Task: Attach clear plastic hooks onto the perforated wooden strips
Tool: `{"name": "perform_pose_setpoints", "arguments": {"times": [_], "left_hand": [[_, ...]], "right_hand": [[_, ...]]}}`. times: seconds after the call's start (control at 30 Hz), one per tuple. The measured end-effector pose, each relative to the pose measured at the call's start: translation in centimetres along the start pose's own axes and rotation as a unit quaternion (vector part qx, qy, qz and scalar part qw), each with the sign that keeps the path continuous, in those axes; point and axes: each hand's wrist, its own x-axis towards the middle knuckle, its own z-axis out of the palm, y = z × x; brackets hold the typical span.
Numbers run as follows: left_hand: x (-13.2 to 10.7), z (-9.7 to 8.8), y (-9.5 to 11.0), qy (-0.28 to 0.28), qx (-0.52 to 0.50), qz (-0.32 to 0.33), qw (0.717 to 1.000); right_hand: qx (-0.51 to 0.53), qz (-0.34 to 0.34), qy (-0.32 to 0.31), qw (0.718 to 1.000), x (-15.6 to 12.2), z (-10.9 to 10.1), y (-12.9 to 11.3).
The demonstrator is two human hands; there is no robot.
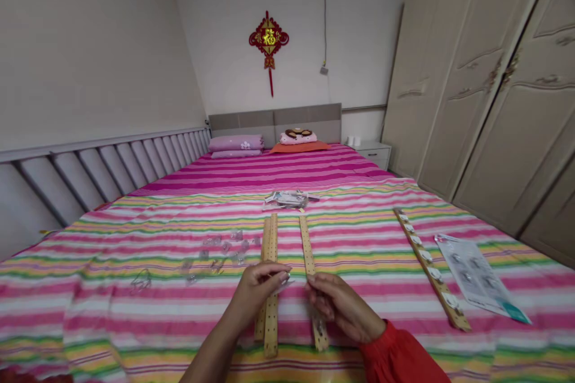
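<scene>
A small pale piece point(283, 285) sits at the fingertips of the left grip point(261, 287), pinched between thumb and fingers and pointing towards the right grip; its exact shape is too blurred to tell. It is held just right of a pair of perforated wooden strips point(271, 326), which lie side by side and run partly behind that grip.

The right grip point(344, 306) is near it, fingers curled, in front of a single wooden strip point(306, 242); whether it grasps anything cannot be told. A small shiny item point(320, 328) shows near that strip's close end.

Left of the paired strips, loose clear pieces point(226, 246) are scattered over the striped bedcover point(112, 311). Beyond the strips lies a clear packet point(290, 198). Well to the right, another wooden strip point(418, 251) bears a row of white pieces point(426, 257), and just beside it is a blister pack point(476, 278). Folded bedding point(236, 143) lies at the far end of the bed, before the headboard point(309, 118).
</scene>
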Motion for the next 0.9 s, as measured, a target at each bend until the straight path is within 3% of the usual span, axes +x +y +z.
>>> {"name": "perform_pose_setpoints", "arguments": {"times": [0.17,0.37,0.5,0.63,0.73,0.8,0.9], "left_hand": [[0.4,1.2,1.6,-0.113,0.099,0.11,0.983],[0.7,2.1,1.9,-0.148,0.165,0.17,0.96],[1.3,2.4,1.5,-0.171,0.205,0.239,0.934],[1.5,2.5,1.4,-0.187,0.26,0.274,0.907],[1.2,2.6,1.6,-0.167,0.289,0.273,0.902],[1.0,2.6,1.5,-0.124,0.282,0.253,0.917],[0.8,2.9,0.5,-0.007,0.2,0.17,0.965]], "right_hand": [[0.062,0.096,-0.087,0.99,-1.0,0.1,-0.6],[0.125,0.186,-0.119,0.967,-1.1,-1.3,-0.6],[0.133,0.193,-0.125,0.964,-1.3,-1.6,-0.9],[0.113,0.17,-0.116,0.972,-1.6,-1.4,-1.3],[0.076,0.11,-0.09,0.987,-1.8,-1.2,-1.3],[0.033,0.044,-0.046,0.997,-1.7,-1.3,-1.0],[-0.051,-0.061,0.052,0.996,-1.4,-1.6,-0.4]]}}
